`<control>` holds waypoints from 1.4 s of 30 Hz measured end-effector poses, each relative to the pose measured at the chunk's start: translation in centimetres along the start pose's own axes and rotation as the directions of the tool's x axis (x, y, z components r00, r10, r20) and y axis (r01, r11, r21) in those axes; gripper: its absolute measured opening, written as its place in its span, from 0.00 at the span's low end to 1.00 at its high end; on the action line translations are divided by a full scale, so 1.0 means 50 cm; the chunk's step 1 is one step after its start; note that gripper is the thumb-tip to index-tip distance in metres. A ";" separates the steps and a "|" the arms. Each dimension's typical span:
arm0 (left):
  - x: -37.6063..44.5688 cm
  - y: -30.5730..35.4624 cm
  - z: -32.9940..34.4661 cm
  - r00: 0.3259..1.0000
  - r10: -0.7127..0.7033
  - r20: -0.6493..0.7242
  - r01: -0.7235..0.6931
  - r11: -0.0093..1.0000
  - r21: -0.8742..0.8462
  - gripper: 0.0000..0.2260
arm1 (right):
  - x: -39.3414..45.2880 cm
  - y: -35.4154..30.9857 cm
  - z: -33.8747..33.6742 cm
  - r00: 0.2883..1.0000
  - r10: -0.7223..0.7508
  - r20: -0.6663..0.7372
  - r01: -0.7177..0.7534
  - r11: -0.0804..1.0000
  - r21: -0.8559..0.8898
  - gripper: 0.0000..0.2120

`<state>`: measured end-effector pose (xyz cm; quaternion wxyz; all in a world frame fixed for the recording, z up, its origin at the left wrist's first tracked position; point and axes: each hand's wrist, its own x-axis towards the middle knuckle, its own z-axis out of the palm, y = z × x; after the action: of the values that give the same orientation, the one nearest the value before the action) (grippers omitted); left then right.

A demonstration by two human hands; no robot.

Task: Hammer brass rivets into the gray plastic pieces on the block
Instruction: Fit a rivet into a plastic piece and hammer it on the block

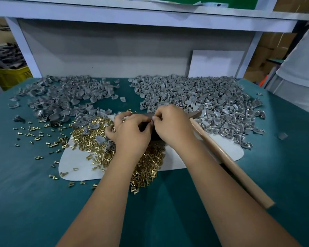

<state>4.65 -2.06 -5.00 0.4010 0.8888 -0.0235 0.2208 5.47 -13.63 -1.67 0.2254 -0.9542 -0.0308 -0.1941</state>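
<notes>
My left hand (pixel 130 132) and my right hand (pixel 173 125) meet over a dark block (pixel 154 136) at the middle of the table, which they mostly hide. Both hands have curled fingers and pinch something small between them at the block's top; what it is stays hidden. A heap of brass rivets (pixel 95 138) lies on a white mat (pixel 75 164) under and left of my left hand. A hammer with a wooden handle (pixel 227 159) lies on the table to the right of my right forearm, its head (pixel 194 114) behind my right hand.
Two big heaps of gray plastic pieces lie at the back left (pixel 64 97) and back right (pixel 203 100) of the green table (pixel 34 202). Loose rivets (pixel 36 134) are scattered at the left. A white shelf frame (pixel 132 56) closes the back. A person in white (pixel 303 68) stands at far right.
</notes>
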 end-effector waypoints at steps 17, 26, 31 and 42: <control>0.002 0.001 -0.001 0.999 -0.024 0.024 0.024 1.000 -0.011 0.05 | -0.025 -0.005 0.029 0.987 -0.072 -0.145 0.066 0.997 -0.046 0.02; 0.004 -0.003 0.004 0.998 -0.055 0.031 0.057 0.997 -0.050 0.03 | -0.030 -0.018 0.032 0.986 0.007 -0.168 -0.004 1.000 0.016 0.07; 0.005 -0.005 0.008 0.997 -0.070 0.019 0.071 0.996 -0.053 0.03 | -0.029 -0.018 0.039 0.982 0.031 -0.187 -0.026 0.999 0.027 0.03; 0.003 -0.007 0.015 0.997 -0.071 -0.035 0.070 0.997 -0.017 0.03 | -0.033 -0.001 0.053 0.968 -0.009 -0.249 0.025 0.998 0.063 0.06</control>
<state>5.15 -2.31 -5.62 0.4158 0.8819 0.0133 0.2219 4.88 -12.36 -4.45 0.2568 -0.9142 -0.0168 -0.3131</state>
